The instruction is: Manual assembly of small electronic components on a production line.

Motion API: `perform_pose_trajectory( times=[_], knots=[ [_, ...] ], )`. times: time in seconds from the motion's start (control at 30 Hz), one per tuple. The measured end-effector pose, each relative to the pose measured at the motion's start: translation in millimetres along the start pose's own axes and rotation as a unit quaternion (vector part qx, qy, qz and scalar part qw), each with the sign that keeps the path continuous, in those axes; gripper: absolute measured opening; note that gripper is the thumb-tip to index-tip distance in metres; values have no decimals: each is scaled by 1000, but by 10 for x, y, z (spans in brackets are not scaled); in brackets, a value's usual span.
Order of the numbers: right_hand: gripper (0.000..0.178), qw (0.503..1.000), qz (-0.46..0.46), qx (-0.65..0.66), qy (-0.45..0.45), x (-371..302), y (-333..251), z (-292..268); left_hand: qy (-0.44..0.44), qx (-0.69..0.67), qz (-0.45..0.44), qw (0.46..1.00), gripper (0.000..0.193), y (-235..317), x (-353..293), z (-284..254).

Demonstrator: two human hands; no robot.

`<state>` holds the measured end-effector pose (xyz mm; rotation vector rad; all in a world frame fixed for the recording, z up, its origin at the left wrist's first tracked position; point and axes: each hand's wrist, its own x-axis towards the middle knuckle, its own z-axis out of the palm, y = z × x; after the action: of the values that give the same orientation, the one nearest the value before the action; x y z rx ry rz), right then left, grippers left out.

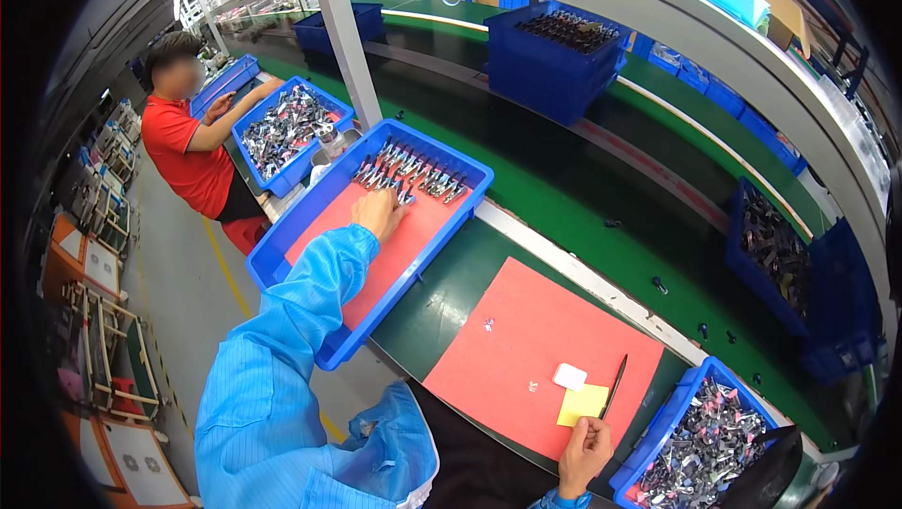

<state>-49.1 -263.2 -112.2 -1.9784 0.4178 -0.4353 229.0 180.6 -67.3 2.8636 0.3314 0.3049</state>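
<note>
My left hand (379,215), in a blue sleeve, reaches into a blue tray (334,351) lined with red sheet. Its fingers close on a small metal clipper, probably a nail clipper (406,195), at the near side of rows of similar clippers (413,171). My right hand (584,454) rests low on the red mat (498,359), fingers pinched at the near edge of a yellow paper note (583,404). What the pinch holds, if anything, is hidden. A thin black pen-like tool (615,385) lies by those fingertips, its near end close to them. A white block (569,376) touches the note.
A blue bin of loose clippers (705,443) stands at right. Another filled bin (287,128) is at far left, by a co-worker in red (188,138). Beyond runs a green conveyor (564,199) carrying blue bins (554,72). A grey post (343,34) rises behind my tray.
</note>
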Motion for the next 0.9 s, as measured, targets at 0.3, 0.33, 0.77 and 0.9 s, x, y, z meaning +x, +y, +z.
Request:
perform_pose_trajectory(
  times=[0.3, 0.33, 0.77, 0.9],
  knots=[
    [11, 999, -25, 15, 16, -38, 40, -2, 18, 14, -2, 1000, 25, -133, 1, -97],
    [11, 1000, -22, 15, 17, -49, 41, -8, 3, 34, -3, 999, 25, -193, -9, -107],
    [9, 998, -40, -31, 31, 10, -72, 7, 23, 38, 59, 997, 32, -83, 168, -78],
    [8, 998, -55, -12, 16, 30, -81, -7, -16, 116, 104, 988, 35, -63, 88, -44]
  ],
)
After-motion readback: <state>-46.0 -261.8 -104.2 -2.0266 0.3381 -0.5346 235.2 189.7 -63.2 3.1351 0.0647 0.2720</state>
